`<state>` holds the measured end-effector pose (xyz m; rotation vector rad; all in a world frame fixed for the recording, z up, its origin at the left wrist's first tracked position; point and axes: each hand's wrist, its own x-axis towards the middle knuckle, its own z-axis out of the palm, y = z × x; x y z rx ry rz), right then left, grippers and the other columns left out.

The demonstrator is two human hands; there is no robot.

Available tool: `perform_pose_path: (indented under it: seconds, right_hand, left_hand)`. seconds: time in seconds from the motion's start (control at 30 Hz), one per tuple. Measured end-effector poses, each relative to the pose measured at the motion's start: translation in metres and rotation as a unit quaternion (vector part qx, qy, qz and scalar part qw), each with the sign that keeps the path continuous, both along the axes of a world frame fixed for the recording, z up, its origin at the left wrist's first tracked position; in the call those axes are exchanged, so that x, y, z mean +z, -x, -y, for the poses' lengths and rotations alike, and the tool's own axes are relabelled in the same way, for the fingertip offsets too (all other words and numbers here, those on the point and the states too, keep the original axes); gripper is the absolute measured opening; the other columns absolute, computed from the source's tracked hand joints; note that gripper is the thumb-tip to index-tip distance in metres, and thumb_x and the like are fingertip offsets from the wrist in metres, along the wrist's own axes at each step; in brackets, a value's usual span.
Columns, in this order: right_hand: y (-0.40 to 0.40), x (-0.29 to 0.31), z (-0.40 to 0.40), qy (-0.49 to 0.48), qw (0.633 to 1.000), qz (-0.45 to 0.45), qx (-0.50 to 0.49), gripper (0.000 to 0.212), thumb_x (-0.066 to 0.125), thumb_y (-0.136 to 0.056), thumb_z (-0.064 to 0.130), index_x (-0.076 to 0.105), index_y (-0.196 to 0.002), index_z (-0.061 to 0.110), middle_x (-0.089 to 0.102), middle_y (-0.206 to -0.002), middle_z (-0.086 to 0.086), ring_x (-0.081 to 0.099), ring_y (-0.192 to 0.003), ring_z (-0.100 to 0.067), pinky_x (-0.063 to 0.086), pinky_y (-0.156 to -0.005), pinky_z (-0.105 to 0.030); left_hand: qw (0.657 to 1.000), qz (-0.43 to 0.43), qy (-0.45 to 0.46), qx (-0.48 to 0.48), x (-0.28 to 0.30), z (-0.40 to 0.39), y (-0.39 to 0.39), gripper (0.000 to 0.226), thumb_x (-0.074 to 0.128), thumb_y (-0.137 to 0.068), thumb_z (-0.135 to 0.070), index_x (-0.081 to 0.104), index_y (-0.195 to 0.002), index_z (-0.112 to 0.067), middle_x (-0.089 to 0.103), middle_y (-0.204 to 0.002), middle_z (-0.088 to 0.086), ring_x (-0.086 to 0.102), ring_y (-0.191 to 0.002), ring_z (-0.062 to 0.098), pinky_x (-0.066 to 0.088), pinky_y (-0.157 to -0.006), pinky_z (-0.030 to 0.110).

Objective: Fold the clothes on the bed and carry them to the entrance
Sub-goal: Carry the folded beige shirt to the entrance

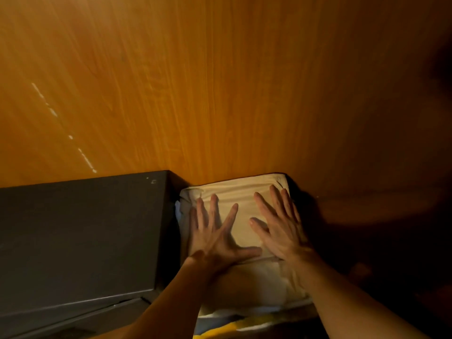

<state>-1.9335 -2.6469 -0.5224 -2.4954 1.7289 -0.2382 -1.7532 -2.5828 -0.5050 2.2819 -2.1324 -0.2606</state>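
Note:
A stack of folded clothes sits against an orange wooden panel, with a cream folded garment (241, 192) on top. My left hand (215, 234) lies flat on the left half of the cream garment, fingers spread and straight. My right hand (277, 226) presses flat on its right half, fingers also straight. Below the cream piece, a white layer (264, 282) and a bit of yellow and pale blue cloth (234, 326) show at the stack's near edge.
A dark grey box (78, 231) stands directly left of the stack, almost touching it. The orange wood-grain panel (220, 81) rises behind both. The area to the right of the stack is dark shadow with little visible.

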Motion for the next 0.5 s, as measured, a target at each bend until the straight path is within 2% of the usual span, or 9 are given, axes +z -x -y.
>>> perform_pose_path:
  seconds: [0.1, 0.33, 0.4, 0.5]
  right_hand:
    - [0.003, -0.003, 0.001, 0.003, 1.0, 0.011, -0.001, 0.077, 0.009, -0.084, 0.08, -0.004, -0.152, 0.047, -0.018, -0.163, 0.005, -0.022, -0.148, -0.023, 0.001, -0.121, -0.048]
    - [-0.002, 0.015, -0.01, -0.048, 0.999, -0.019, -0.006, 0.085, -0.004, -0.074, 0.083, -0.016, -0.15, 0.046, -0.031, -0.158, 0.004, -0.036, -0.142, -0.022, -0.01, -0.12, -0.048]
    - [-0.003, 0.025, -0.014, -0.051, 0.999, -0.003, -0.005, 0.087, -0.005, -0.074, 0.083, -0.013, -0.151, 0.045, -0.027, -0.16, 0.005, -0.035, -0.143, -0.021, -0.013, -0.12, -0.047]
    - [-0.004, 0.044, -0.019, -0.035, 0.999, -0.001, 0.002, 0.086, -0.005, -0.078, 0.08, -0.004, -0.154, 0.041, -0.013, -0.164, 0.004, -0.023, -0.148, -0.022, -0.01, -0.12, -0.048]
  left_hand:
    - [1.0, 0.022, -0.006, -0.002, -0.001, 0.001, 0.005, 0.127, 0.018, -0.044, -0.107, -0.022, -0.147, -0.045, -0.042, -0.15, 0.012, -0.046, -0.13, 0.044, -0.016, -0.111, 0.063]
    - [0.999, 0.03, -0.034, -0.009, 0.012, -0.01, 0.005, 0.131, 0.017, -0.043, -0.107, -0.023, -0.148, -0.04, -0.047, -0.147, 0.012, -0.049, -0.127, 0.043, -0.015, -0.11, 0.064]
    - [0.998, 0.051, -0.034, -0.014, 0.02, -0.014, 0.008, 0.132, 0.018, -0.043, -0.106, -0.024, -0.148, -0.038, -0.046, -0.147, 0.013, -0.049, -0.127, 0.043, -0.015, -0.109, 0.064]
    - [0.998, 0.057, -0.018, -0.026, 0.035, -0.021, 0.013, 0.128, 0.025, -0.049, -0.103, -0.025, -0.147, -0.038, -0.042, -0.15, 0.013, -0.046, -0.13, 0.042, -0.022, -0.107, 0.064]
